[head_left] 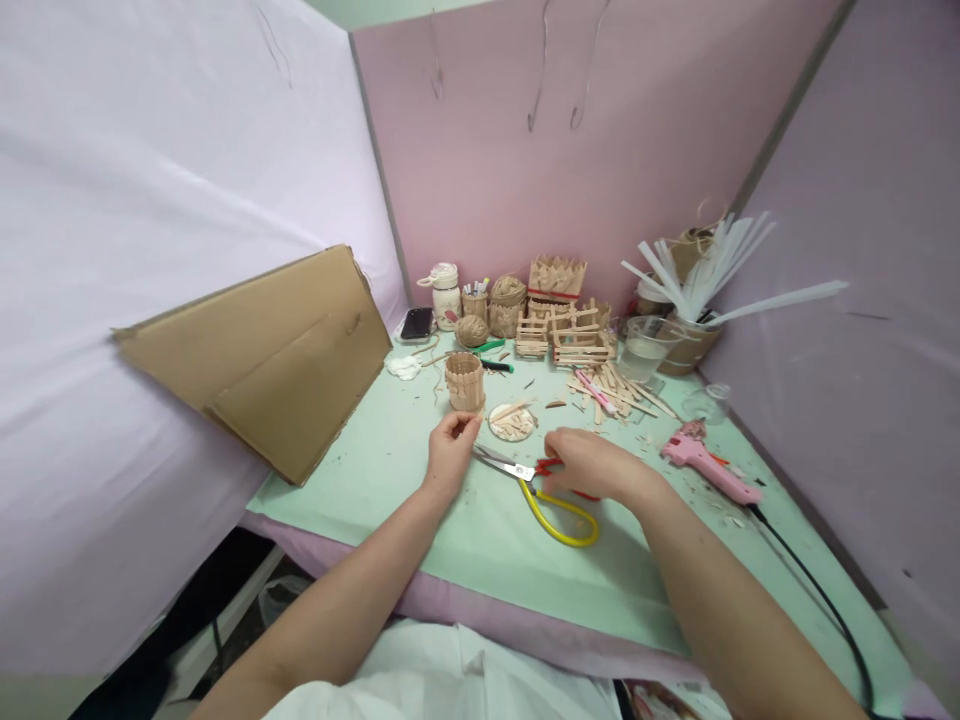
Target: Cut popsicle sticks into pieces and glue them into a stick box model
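Pinching narrowly with the left hand (450,455), cannot tell on what, near a wooden cup (465,384) just beyond. Gripping scissors (519,471) in the right hand (589,463), aimed at the left. Best to cut slowly, clear of the pinch.

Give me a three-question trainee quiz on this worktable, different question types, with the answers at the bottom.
1. Multiple choice: what does the right hand hold?
A) a marker
B) red-handled scissors
C) a ball of twine

2. True or false: in the picture, the pink glue gun lies farther right than the cardboard.

3. Fill in the colour: the looped handle lying nearer the person than the scissor blades is ____.

Key:
1. B
2. True
3. yellow
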Available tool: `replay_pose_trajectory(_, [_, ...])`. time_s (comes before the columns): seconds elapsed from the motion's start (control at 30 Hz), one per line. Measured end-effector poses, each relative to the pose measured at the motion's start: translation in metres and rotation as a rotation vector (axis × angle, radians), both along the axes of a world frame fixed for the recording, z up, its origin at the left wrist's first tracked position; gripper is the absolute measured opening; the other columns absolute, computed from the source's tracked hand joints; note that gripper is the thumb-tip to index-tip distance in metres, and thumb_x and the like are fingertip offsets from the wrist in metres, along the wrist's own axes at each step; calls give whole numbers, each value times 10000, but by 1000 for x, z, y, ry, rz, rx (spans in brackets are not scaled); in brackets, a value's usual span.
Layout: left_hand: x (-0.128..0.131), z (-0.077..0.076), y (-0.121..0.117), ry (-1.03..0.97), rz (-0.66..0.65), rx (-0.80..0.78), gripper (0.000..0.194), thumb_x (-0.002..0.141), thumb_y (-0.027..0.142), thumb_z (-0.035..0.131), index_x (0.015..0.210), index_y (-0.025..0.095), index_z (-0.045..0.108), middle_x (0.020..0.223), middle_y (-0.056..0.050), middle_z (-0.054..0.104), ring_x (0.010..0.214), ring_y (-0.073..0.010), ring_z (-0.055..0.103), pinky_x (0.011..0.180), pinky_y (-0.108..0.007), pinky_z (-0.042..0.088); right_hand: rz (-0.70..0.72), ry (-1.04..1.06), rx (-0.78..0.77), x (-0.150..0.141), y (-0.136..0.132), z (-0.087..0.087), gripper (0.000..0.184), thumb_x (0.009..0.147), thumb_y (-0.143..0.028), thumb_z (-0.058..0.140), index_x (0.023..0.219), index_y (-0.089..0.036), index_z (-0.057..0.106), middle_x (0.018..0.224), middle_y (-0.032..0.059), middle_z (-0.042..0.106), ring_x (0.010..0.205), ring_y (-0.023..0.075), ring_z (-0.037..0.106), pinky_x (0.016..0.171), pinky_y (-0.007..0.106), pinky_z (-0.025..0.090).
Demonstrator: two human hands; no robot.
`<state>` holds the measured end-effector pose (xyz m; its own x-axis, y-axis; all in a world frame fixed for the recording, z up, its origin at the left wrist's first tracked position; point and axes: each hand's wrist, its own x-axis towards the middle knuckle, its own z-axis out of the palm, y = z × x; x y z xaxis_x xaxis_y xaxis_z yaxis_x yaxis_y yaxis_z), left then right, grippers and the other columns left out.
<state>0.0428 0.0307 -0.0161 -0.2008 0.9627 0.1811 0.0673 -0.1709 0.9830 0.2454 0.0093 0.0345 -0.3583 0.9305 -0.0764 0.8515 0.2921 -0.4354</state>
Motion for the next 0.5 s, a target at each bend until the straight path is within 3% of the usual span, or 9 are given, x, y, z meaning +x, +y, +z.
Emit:
replay_pose_trajectory(0.07, [0, 0, 2, -12, 32, 0, 216, 687, 372, 616, 726, 160, 628, 609, 13, 548, 603, -114, 473, 568, -220, 371, 5, -95, -32, 3, -10, -3, 358, 487, -383, 765, 704, -195, 550, 737, 44, 588, 665, 182, 532, 499, 243, 265])
replay_pose_trajectory(0.13, [1, 0, 3, -24, 48, 8, 221, 698, 376, 611, 733, 159, 620, 595, 23, 526, 583, -104, 456, 560, -217, 360, 14, -161, -43, 1, -16, -6, 378, 526, -422, 736, 775, -204, 553, 803, 54, 601, 703, 190, 546, 497, 242, 263])
replay_pose_trajectory(0.23, [0, 2, 2, -55, 54, 23, 218, 716, 376, 606, 750, 161, 605, 583, 38, 485, 557, -91, 422, 536, -210, 337, 24, -204, -33, -6, -18, -9, 275, 608, -375, 669, 793, -205, 557, 848, 69, 616, 733, 195, 559, 497, 248, 260])
replay_pose_trajectory(0.4, [-8, 10, -10, -61, 106, 96, 208, 742, 379, 595, 775, 173, 585, 583, 38, 453, 560, -92, 414, 536, -211, 337, 2, -240, 8, -11, -19, -7, 97, 635, -252, 589, 703, -188, 564, 743, 92, 620, 674, 199, 568, 468, 270, 226])
replay_pose_trajectory(0.5, [-18, 12, -21, -16, 121, 144, 181, 748, 367, 594, 762, 188, 579, 586, 40, 452, 562, -93, 413, 548, -212, 340, -2, -257, 12, -11, -22, -3, 106, 652, -284, 588, 622, -191, 550, 687, 90, 610, 636, 197, 565, 454, 277, 209])
